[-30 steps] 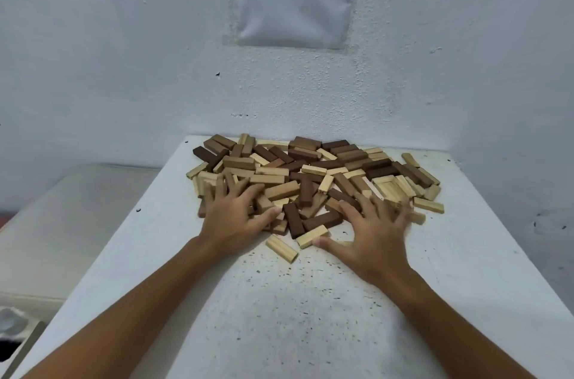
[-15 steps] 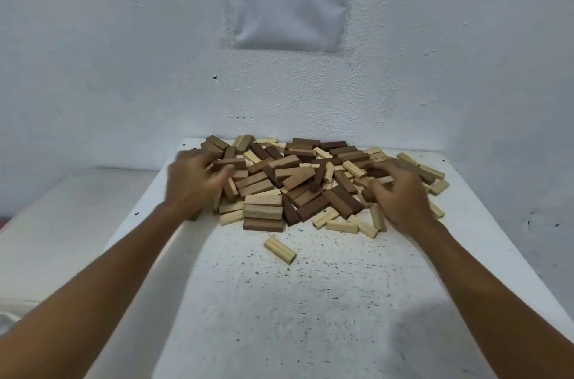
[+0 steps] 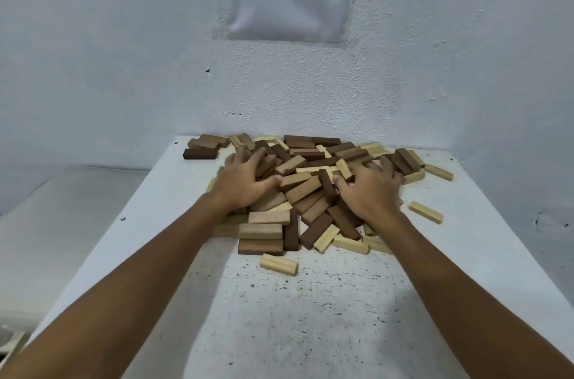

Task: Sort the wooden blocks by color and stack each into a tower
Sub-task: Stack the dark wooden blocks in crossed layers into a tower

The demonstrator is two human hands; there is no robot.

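Illumination is dim, cool and diffuse; no glare is recorded. Soft shadows are cast beneath both forearms onto the table (image 3: 310,332). Slight motion blur is noted on the left hand (image 3: 240,183) and right hand (image 3: 371,189). Wide-angle bending is seen at the frame edges. Overall sharpness is moderate.
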